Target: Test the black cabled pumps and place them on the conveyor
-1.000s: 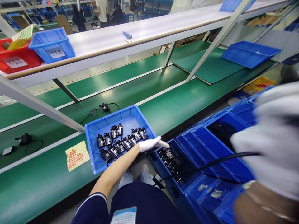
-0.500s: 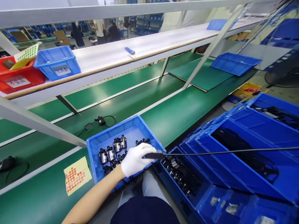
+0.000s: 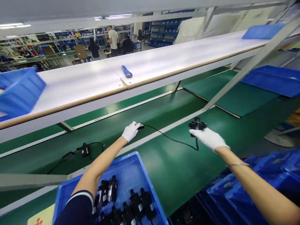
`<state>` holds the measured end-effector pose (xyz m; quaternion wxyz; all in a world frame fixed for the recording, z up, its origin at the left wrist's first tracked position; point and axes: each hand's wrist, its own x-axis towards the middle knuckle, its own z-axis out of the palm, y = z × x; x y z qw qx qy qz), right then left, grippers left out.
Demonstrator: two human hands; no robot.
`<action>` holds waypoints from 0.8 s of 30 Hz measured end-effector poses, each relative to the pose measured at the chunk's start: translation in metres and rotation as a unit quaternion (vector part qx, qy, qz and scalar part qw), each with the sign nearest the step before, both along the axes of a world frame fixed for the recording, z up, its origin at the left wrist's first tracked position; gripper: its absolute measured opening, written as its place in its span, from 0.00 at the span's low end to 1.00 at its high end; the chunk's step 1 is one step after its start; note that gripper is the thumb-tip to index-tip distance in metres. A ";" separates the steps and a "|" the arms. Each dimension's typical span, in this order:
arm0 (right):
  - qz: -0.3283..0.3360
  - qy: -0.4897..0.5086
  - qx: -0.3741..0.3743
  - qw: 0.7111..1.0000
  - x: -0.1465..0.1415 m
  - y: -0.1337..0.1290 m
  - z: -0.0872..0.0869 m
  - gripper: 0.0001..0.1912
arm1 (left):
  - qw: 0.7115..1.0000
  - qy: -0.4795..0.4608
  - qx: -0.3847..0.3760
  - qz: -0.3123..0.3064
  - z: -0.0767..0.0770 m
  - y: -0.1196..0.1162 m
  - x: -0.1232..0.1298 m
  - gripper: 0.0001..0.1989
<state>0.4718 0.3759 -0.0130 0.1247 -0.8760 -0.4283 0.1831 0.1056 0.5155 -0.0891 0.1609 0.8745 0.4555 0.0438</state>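
Observation:
My left hand (image 3: 130, 132), in a white glove, is closed on a small black box (image 3: 141, 126) over the rear green strip. Further right, my gloved right hand (image 3: 209, 137) grips a black device (image 3: 197, 125) above the front green surface. A thin black cable (image 3: 168, 136) runs between the two pieces. Below my left arm sits a blue tray (image 3: 138, 165) holding several black cylindrical parts (image 3: 136, 204). Another black device with a cable (image 3: 85, 150) lies on the rear green strip at the left.
A white shelf (image 3: 82, 82) crosses above, bearing a blue knife (image 3: 127, 71) and a blue bin (image 3: 22, 90). A slanted post (image 3: 243, 67) stands beyond my right hand. Blue bins (image 3: 255, 187) stand at lower right; people are in the background.
The view has shifted. My left hand has moved from over the tray to the rear strip, on the small box. My right hand has come into view with a black device.

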 end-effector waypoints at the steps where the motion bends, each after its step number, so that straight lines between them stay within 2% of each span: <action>1: 0.007 0.001 -0.022 1.000 -0.002 0.036 -0.018 0.26 | 1.000 0.004 -0.001 0.022 -0.013 0.027 0.026 0.22; 2: 0.014 0.002 -0.036 0.999 -0.006 0.071 -0.036 0.28 | 0.999 0.007 -0.005 0.040 -0.028 0.048 0.050 0.22; 4: 0.023 -0.003 -0.049 0.999 -0.017 0.132 -0.067 0.33 | 0.998 0.013 -0.020 0.065 -0.059 0.078 0.094 0.22; 7: 0.029 -0.003 -0.056 0.998 -0.033 0.198 -0.108 0.36 | 0.995 0.033 -0.074 0.060 -0.101 0.091 0.133 0.20; 9: 0.033 0.006 -0.066 0.997 -0.043 0.224 -0.135 0.35 | 0.991 0.045 -0.119 0.040 -0.116 0.086 0.134 0.17; 10: 0.032 0.012 -0.074 0.997 -0.048 0.233 -0.149 0.34 | 0.989 0.043 -0.136 0.031 -0.118 0.080 0.127 0.15; 12: 0.027 0.024 -0.094 0.995 -0.059 0.242 -0.177 0.34 | 0.988 0.023 -0.149 0.024 -0.108 0.058 0.098 0.15; 15: 0.017 0.041 -0.132 0.990 -0.077 0.242 -0.210 0.33 | 0.991 -0.032 -0.119 0.053 -0.068 -0.002 0.028 0.19; 17: 0.018 0.049 -0.151 0.987 -0.089 0.238 -0.219 0.30 | 0.990 -0.066 -0.090 0.085 -0.038 -0.062 -0.023 0.20; 18: 0.023 0.049 -0.153 0.987 -0.094 0.235 -0.217 0.28 | 0.988 -0.089 -0.072 0.099 -0.028 -0.095 -0.047 0.19; 19: 0.033 0.046 -0.148 0.987 -0.100 0.231 -0.212 0.26 | 0.983 -0.145 -0.043 0.109 -0.021 -0.129 -0.070 0.18; 21: 0.071 0.035 -0.110 0.991 -0.115 0.214 -0.188 0.23 | 0.970 -0.188 -0.027 0.154 -0.022 -0.196 -0.111 0.15; 24: 0.185 0.044 -0.046 0.981 -0.153 0.159 -0.141 0.21 | 0.939 -0.194 -0.072 0.276 -0.043 -0.277 -0.158 0.15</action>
